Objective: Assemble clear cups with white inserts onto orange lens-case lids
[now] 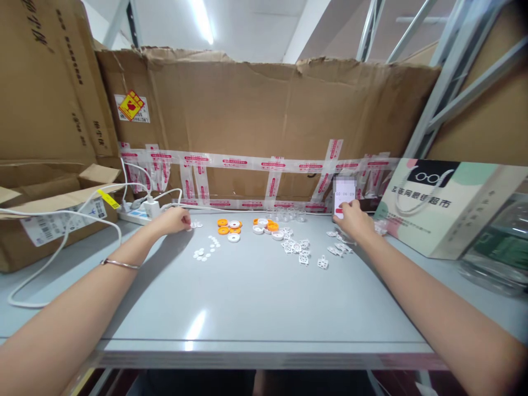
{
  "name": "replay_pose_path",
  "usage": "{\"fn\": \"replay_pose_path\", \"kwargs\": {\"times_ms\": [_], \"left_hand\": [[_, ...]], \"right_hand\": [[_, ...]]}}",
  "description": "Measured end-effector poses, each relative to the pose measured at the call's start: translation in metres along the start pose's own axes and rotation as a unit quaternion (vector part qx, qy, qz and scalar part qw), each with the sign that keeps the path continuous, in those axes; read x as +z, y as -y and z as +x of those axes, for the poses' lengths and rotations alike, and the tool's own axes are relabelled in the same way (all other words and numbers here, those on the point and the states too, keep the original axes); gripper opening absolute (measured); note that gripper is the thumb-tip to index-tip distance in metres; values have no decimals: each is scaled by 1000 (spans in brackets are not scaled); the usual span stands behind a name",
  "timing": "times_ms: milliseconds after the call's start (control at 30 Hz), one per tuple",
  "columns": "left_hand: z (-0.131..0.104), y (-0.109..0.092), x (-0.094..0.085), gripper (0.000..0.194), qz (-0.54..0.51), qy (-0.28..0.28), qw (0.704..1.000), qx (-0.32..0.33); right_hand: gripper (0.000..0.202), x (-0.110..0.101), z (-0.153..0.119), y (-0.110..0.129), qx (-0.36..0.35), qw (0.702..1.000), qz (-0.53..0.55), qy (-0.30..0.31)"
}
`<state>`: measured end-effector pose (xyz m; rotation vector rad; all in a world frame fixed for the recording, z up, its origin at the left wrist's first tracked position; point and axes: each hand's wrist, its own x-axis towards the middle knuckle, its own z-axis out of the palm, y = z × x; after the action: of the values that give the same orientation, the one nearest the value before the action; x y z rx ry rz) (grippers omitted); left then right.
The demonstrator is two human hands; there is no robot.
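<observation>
My left hand is at the back left of the table, its fingers pinched together beside small white discs. Whatever may be between those fingertips is hidden. At the back right, my right hand reaches to an upright phone with a running timer on its screen. Its fingertips touch the lower part of the phone, near a red button, with thumb and forefinger apart. Between the hands lie orange and white round wheel-like parts, more of them in a second group, and white openwork plastic pieces.
More small white discs lie scattered nearer me. Clear plastic pieces sit at the back. A power strip with white cables and an open carton are left; a paper bag and clear container stand right. Large cardboard walls the back.
</observation>
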<state>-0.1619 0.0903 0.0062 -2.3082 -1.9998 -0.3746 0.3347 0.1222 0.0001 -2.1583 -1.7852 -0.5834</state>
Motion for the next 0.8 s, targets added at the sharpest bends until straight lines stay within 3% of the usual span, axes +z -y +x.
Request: {"fn": "replay_pose_path", "kwargs": {"times_ms": [133, 233, 367, 467, 633, 800], "left_hand": [[-5, -19, -8, 9, -20, -31, 999, 1], [-18, -59, -14, 18, -60, -62, 996, 27], [-40, -123, -4, 15, -226, -33, 956, 182], [-51, -152, 13, 10, -247, 12, 934, 258], [-56, -164, 32, 8, -245, 11, 931, 269], [-47, -155, 27, 15, -252, -12, 935, 249]], "right_hand": [[37, -9, -2, 8, -16, 997, 55, -61], [30, -13, -4, 19, -63, 985, 121, -107], [23, -18, -10, 37, -158, 958, 201, -132], [22, -21, -15, 48, -202, 944, 234, -114], [21, -24, -22, 60, -245, 925, 274, -96], [21, -26, -31, 71, -267, 909, 311, -72]]}}
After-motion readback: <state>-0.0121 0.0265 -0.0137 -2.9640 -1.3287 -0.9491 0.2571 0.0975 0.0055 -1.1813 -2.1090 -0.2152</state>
